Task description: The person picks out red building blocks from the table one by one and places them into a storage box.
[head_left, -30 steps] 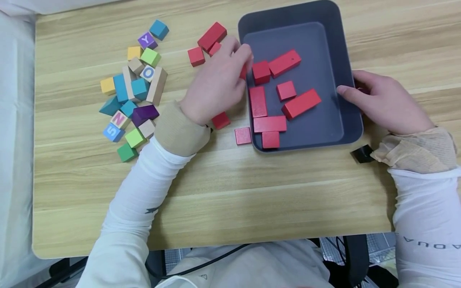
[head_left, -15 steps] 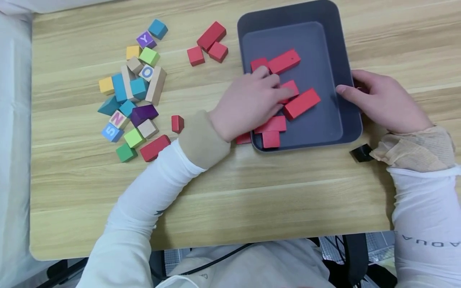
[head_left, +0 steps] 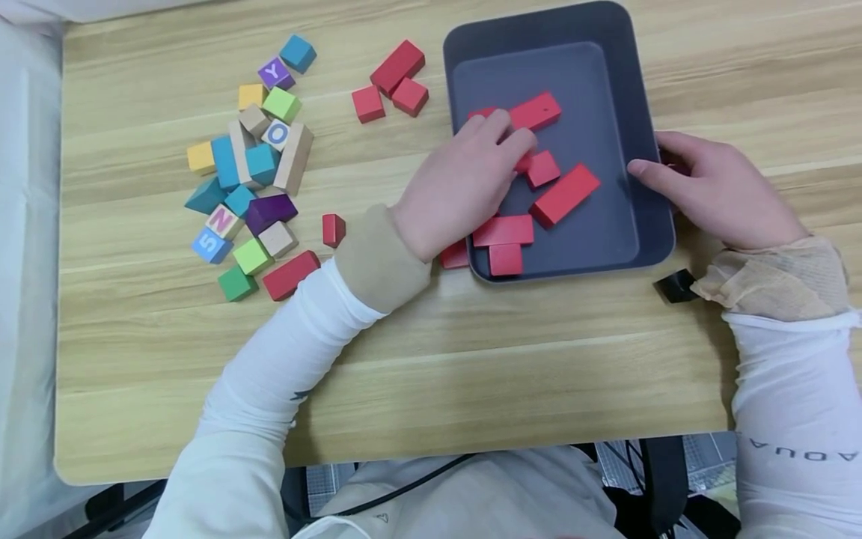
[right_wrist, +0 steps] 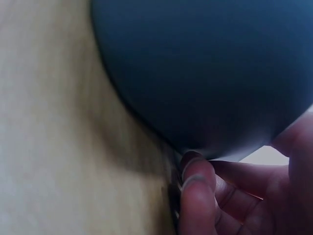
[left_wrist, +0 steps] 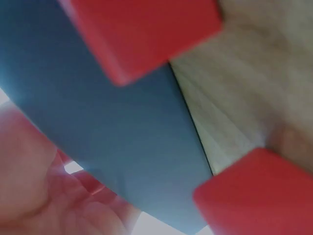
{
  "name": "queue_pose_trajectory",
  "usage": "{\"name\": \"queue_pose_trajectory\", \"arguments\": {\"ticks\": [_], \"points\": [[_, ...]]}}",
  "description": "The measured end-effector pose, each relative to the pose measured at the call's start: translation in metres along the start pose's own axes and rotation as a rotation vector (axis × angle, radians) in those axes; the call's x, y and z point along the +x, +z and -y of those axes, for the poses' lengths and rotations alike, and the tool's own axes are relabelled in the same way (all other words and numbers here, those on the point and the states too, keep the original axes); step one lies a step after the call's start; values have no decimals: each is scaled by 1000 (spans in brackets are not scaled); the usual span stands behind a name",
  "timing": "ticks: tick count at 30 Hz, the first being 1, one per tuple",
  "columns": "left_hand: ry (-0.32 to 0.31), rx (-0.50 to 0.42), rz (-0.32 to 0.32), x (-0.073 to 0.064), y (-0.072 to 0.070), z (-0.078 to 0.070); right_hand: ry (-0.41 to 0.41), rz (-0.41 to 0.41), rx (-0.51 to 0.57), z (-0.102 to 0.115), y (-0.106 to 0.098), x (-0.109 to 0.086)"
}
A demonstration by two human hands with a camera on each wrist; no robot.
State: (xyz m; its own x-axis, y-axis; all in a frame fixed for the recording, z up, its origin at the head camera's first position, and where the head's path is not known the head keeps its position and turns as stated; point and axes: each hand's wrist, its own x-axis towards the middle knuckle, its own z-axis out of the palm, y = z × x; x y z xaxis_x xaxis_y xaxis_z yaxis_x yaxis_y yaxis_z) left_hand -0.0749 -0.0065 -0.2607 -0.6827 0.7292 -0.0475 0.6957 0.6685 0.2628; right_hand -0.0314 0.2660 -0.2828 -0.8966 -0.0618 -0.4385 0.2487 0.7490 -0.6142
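Evidently the left hand [head_left: 458, 195] reaches over the near side of the tray [head_left: 609, 228], its fingers bent among the red blocks [head_left: 564, 196] inside; the fingertips are covered from above, so I cannot tell whether they grip one or merely touch it. The right hand [head_left: 723, 187] pinches the opposite rim, thumb over the edge and fingers outside. The tray lies flat on the surface [head_left: 539, 352], with red blocks mostly toward its left half.

The likeliest trouble, I judge, is a knock: the bent fingers work in a crowded patch, and a careless push could shove neighbouring blocks askew. The left sleeve [head_left: 289, 352] also lies close to a long red block [head_left: 291, 275] and a small red block [head_left: 333, 230], so a sideways sweep of the arm might scatter them. Should the right hand's pinch slacken, pressure from the left could slide the tray.

From the head, only a sliver of one red cube [head_left: 454, 254] shows beside the tray under the wrist; the left wrist view, though blurred, seems to show two red blocks outside the wall. The right wrist view reveals fingertips low against the tray's outer side, hidden from above.
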Motion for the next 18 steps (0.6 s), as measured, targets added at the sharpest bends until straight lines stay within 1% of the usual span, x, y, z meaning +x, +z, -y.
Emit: {"name": "queue_pose_trajectory", "arguments": {"ticks": [2, 5, 9, 14, 16, 18], "points": [[-9, -16, -8, 0, -1, 1, -1, 2, -1, 0, 1, 0], [-33, -28, 8, -1, -2, 1, -6, 0, -2, -1, 1, 1], [-47, -9, 26, -1, -3, 1, -18, -4, -1, 0, 1, 0], [-26, 9, -20, -1, -1, 1, -23, -4, -1, 0, 1, 0], [-12, 7, -26, -1, 0, 2, -23, -4, -2, 0, 1, 0], [0, 4, -10, -1, 0, 3, -24, -3, -1, 0, 1, 0]]}}
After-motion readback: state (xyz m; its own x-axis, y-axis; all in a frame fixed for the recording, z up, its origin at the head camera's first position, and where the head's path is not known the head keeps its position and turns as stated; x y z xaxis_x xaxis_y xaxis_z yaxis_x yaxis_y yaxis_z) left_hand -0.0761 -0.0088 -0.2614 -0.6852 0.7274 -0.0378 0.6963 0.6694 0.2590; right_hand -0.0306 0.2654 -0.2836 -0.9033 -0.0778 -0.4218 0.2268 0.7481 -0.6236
